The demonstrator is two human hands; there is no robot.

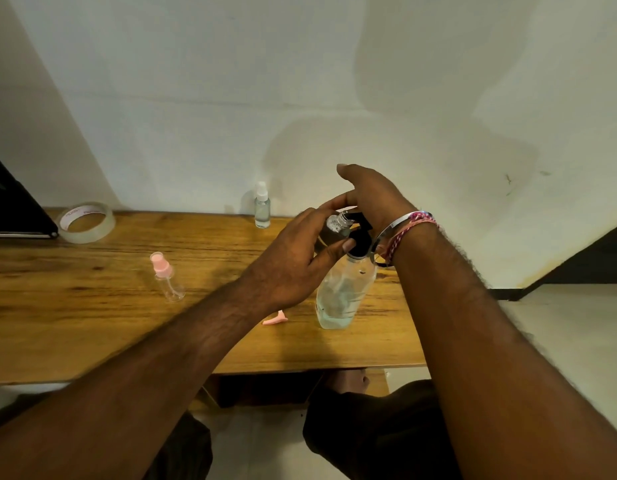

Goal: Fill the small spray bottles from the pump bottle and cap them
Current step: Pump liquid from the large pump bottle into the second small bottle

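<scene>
You are holding a small open spray bottle [336, 226] in your left hand [293, 268], your fingers [329, 206] curling over its far side and your thumb pressing its near side, so its uncapped threaded neck is showing between them. The neck is sitting right at the black pump head [360, 239] of the clear pump bottle [338, 296], which is standing on the wooden counter [92, 323] with pale liquid in its lower part. Your right hand [373, 199] is arching over the pump head, palm resting on top of it, fingers loosely bent with the forefinger lifting clear; it is gripping nothing. Bracelets [409, 230] are circling that wrist.

A pink-capped spray bottle [167, 277] is standing, looking empty, on the counter to the left of your forearm, well apart from your hands. A white-capped spray bottle [262, 206] is standing by the wall, behind your left hand. A small pink piece [275, 319] is lying on the counter just beside the pump bottle's base. A roll of clear tape [86, 221] is lying at the far left, next to a dark object [13, 209].
</scene>
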